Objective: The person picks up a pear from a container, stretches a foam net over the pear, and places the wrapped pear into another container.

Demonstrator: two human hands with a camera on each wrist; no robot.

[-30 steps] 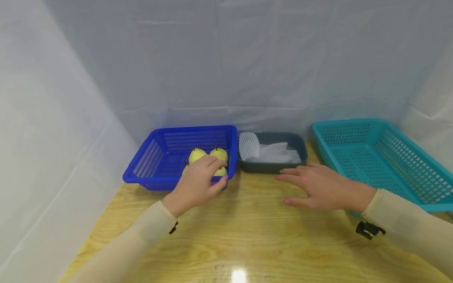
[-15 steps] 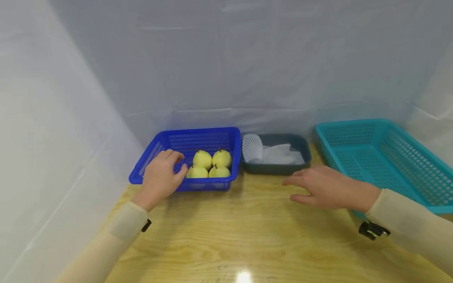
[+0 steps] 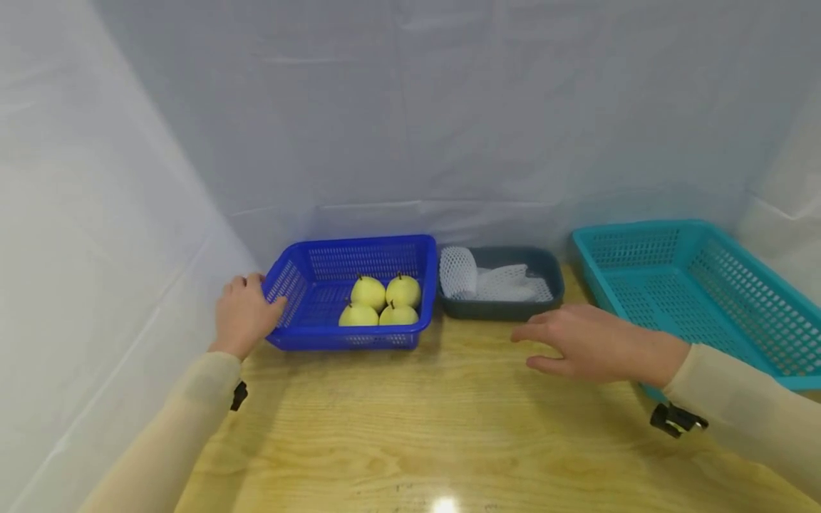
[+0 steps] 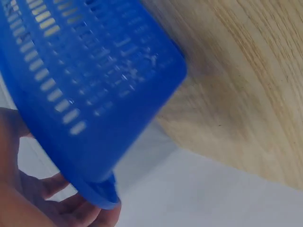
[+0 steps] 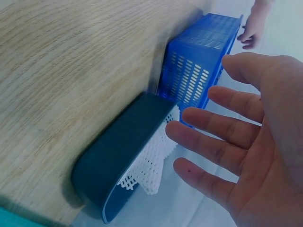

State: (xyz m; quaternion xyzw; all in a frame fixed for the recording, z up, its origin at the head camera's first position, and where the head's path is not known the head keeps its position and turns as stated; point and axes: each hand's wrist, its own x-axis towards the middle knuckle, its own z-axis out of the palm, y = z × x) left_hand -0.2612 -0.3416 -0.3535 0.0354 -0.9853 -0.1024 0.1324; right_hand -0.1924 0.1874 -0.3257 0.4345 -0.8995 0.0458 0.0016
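At the far left, my left hand [image 3: 241, 315] holds the left rim of the blue plastic basket [image 3: 359, 338], thumb over the rim. In the left wrist view its fingers [image 4: 75, 208] curl up beneath the basket's rim at a corner. Several yellow-green pears [image 3: 368, 293] with dark stems sit together in the basket's right half. My right hand [image 3: 593, 345] hovers over the table in front of the dark green tray [image 3: 494, 311], holding nothing. Its fingers are spread and relaxed in the right wrist view. White foam net sleeves [image 3: 503, 283] lie in the dark tray.
A larger teal basket [image 3: 654, 285] stands on the right, beyond my right forearm. The dark tray sits between the two baskets on the wooden table [image 3: 410, 413]. White sheeting [image 3: 449, 128] rises behind and along the left side.
My left hand has moved left from above the pears to the blue basket's left rim and taken hold there. The right hand has stayed nearly still.
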